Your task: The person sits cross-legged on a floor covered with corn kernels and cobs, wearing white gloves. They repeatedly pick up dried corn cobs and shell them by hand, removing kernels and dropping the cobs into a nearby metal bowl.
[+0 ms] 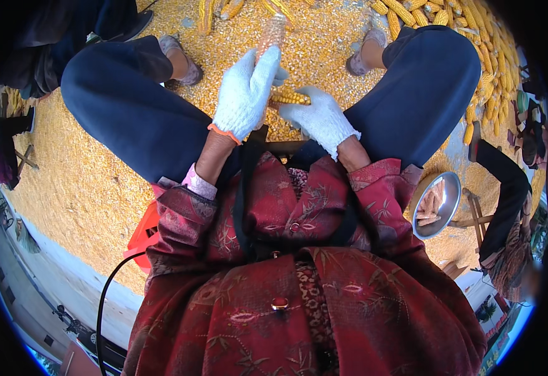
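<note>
My left hand [245,94], in a white knitted glove with an orange cuff, grips a mostly stripped corn cob [274,32] that points away from me. In my right hand [323,115], also gloved in white, is a corn ear [291,97] with yellow kernels on it. The ear's near end lies close under my left palm; whether it touches the cob is hidden by the glove. Both hands are held between my knees, above loose corn kernels [236,40] spread over the ground.
Husked corn ears [490,61] are heaped at the far right, with several more ears [205,16] ahead. A metal basin [453,202] with bare cobs [431,207] stands at my right. Red plastic [143,235] shows at my left. Other people sit at both sides.
</note>
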Motion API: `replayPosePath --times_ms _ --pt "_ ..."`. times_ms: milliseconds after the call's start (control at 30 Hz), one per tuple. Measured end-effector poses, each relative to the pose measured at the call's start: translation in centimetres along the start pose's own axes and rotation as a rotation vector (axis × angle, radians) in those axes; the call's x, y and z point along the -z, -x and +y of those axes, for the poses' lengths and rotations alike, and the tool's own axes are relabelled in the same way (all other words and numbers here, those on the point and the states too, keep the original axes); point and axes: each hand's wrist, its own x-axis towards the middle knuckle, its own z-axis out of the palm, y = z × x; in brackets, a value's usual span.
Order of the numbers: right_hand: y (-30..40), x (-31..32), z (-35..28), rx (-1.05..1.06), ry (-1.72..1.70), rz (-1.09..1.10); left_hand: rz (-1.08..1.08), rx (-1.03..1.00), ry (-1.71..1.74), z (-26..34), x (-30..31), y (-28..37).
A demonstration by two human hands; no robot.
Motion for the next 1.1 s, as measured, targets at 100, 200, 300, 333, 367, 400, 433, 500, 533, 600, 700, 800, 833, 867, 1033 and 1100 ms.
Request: replayPosePath --times_ms 100,200,300,333,367,400,433,500,533,600,700,800,833,867,1033,1100 --pt "0.2 0.4 -0.7 -0.137 -0.118 -0.099 -0.115 -0.178 -0.561 0.6 -1.1 1.6" --pt "1.0 0.2 0.0 0.102 -0.141 -0.078 -0.021 -0.138 -0.641 0.1 -1.6 1.2" --pt "1.5 0.1 -0.8 0.29 0.052 -0.041 0.001 -0.014 -0.62 -0.7 -0.7 -1.0" --pt "1.6 0.3 -1.1 0.246 0.061 -0.048 0.009 0.067 -0.48 -0.9 -0.4 -1.4" --pt "1.6 0.3 -0.9 0.205 0.002 -0.045 0.018 0.145 -0.339 -0.9 -0.1 -1.5" --pt "1.3 0.3 -0.3 0.159 -0.057 -0.035 0.05 0.143 -0.183 -0.8 0.2 -1.4" --pt "1.0 0.3 0.0 0.113 -0.116 -0.025 0.081 0.141 -0.027 -0.6 0.5 -1.4" --pt "0.6 0.3 0.1 0.105 -0.115 0.032 0.058 0.001 -0.011 -1.1 1.2 -1.7" --pt "0.6 0.4 0.0 0.1 -0.107 0.033 0.042 -0.042 -0.007 -0.8 1.2 -1.5" --pt "0.7 0.6 -0.6 0.095 -0.066 0.049 -0.019 -0.064 -0.004 -0.1 1.0 -0.9" --pt "1.1 0.8 -1.2 0.134 0.026 0.104 -0.097 -0.032 -0.291 0.0 -0.9 -0.2" --pt "1.6 0.8 -1.0 0.185 0.018 0.154 -0.113 0.042 -0.125 -0.6 -0.9 -0.3" --pt "1.4 0.9 -1.1 0.189 -0.019 0.172 -0.117 0.08 -0.008 -0.8 -0.5 -0.4" --pt "1.0 1.1 -1.2 0.193 -0.056 0.189 -0.114 0.155 0.085 -1.0 -0.1 -0.4" --pt "0.7 1.7 -1.5 -0.054 -0.565 0.105 -0.101 0.21 0.256 -0.6 -0.4 0.7" --pt "1.3 1.0 -1.8 -0.028 -0.627 0.14 -0.095 0.225 0.266 0.1 -0.6 0.8"
